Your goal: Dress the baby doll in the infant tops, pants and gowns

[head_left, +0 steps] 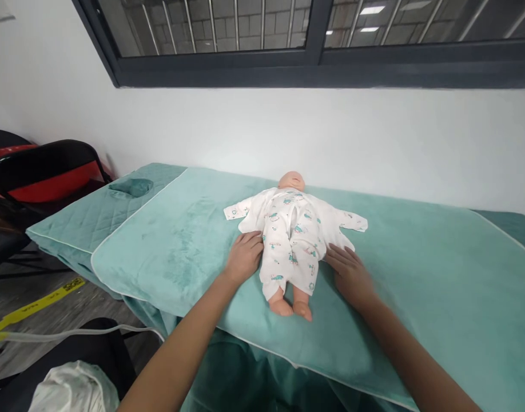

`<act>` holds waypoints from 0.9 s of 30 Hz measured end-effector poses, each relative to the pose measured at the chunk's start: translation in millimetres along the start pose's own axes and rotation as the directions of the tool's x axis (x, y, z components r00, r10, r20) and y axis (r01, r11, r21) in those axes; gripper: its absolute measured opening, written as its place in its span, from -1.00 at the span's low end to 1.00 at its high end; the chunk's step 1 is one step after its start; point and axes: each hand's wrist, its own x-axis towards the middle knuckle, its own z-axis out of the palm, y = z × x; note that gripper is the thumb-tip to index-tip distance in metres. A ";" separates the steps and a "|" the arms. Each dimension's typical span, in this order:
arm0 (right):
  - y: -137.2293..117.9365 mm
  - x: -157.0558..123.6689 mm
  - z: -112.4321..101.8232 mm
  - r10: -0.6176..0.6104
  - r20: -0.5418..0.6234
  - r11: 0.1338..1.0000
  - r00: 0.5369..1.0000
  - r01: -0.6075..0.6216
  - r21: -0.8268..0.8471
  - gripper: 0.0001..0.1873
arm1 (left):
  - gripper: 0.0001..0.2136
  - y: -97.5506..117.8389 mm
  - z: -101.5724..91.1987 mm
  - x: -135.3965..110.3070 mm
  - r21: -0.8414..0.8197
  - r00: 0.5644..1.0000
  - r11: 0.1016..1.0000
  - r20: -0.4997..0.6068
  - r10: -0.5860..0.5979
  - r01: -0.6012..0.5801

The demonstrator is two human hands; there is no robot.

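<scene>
A baby doll (292, 181) lies on its back on the green bed cover, with its head towards the wall. It wears a white printed top (258, 207) with the sleeves spread wide and white printed trousers (290, 252); its bare feet (281, 306) point towards me. My left hand (244, 256) lies at the trousers' left side by the top's hem, its fingers extended and slightly bent. On the other side, my right hand (350, 276) has its fingers stretched out against the trousers and the top's lower edge. The fingertips of both hands are partly hidden.
The bed (159, 240) stands against a white wall under a dark window frame (211, 71). Black and red folding chairs (52, 171) are at the left. White crumpled cloth (76, 389) lies on a dark seat at lower left, near a pale tube (65, 333).
</scene>
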 end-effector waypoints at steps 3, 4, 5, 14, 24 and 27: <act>-25.2 -16.6 -4.4 0.082 -0.075 0.987 0.994 -0.071 0.142 -0.62 | -0.77 7.8 -6.7 -18.0 -0.137 0.995 0.987 -0.037 -0.091 0.085; -36.8 -21.9 -6.3 0.115 -0.091 0.976 0.989 -0.096 0.198 -0.66 | -0.77 13.0 -8.9 -25.7 -0.199 0.991 0.973 -0.048 -0.128 0.116; -49.4 -26.7 -8.4 0.152 -0.108 0.961 0.982 -0.121 0.247 -0.70 | -0.79 19.5 -11.0 -34.1 -0.262 0.984 0.953 -0.057 -0.170 0.150; -147.6 -6.3 -9.1 0.149 0.015 0.972 0.989 -0.149 0.179 -0.90 | -0.89 92.3 -11.3 -84.4 -0.441 0.907 0.824 -0.049 -0.418 0.356; -156.9 9.8 -1.4 0.175 0.057 0.982 0.983 -0.178 0.068 -0.85 | -0.94 98.6 2.8 -85.5 -0.402 0.889 0.843 -0.129 -0.439 0.358; -158.6 4.6 -1.8 0.205 0.052 0.972 0.977 -0.210 0.108 -0.92 | -0.96 98.3 -2.0 -87.0 -0.465 0.891 0.815 -0.109 -0.441 0.347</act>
